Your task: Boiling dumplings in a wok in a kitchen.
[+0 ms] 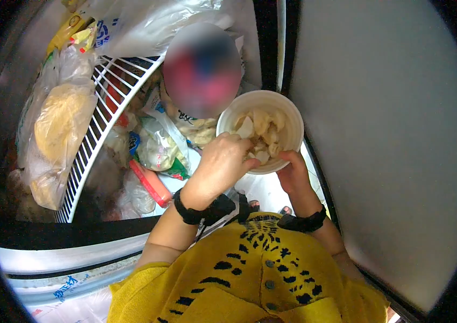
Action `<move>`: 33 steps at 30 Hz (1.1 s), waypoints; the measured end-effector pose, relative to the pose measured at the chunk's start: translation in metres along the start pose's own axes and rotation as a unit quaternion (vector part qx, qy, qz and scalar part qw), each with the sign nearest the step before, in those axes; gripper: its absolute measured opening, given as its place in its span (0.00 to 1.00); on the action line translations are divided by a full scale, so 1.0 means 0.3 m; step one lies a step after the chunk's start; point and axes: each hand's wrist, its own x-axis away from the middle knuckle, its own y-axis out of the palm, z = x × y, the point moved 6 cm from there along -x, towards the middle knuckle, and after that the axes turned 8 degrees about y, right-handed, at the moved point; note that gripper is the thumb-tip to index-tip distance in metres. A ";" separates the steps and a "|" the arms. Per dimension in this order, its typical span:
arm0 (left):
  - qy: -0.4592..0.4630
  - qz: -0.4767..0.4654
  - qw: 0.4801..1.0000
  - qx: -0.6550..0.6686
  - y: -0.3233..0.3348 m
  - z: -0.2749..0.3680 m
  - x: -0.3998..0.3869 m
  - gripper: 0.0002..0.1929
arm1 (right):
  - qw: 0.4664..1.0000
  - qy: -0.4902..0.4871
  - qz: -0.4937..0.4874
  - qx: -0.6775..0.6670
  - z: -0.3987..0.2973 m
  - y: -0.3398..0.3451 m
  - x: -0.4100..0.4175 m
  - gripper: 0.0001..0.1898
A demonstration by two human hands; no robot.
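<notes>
A round white plastic tub (291, 109) holds several pale yellowish and white food pieces (266, 127). My right hand (293, 171) grips the tub's near right rim, thumb over the edge. From the left, my left hand (226, 159) reaches over the rim with its fingers bent inside. Whether those fingers pinch a piece is hidden. Beside the tub, clear bags of frozen food (161, 147) fill the lower part of an open freezer. A flat red pack (150, 183) lies close to my left forearm.
A white wire rack (109, 123) carries a clear bag of round yellow food (61, 123) and a large plastic bag (143, 28). A blurred oval patch covers the area behind the tub. A broad grey panel (385, 141) stands on the right. Black straps circle both my wrists.
</notes>
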 end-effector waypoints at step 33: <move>-0.026 0.216 0.891 0.398 -0.332 -0.244 -0.174 0.17 | 0.997 0.042 0.043 -0.053 0.023 -0.091 0.066 0.35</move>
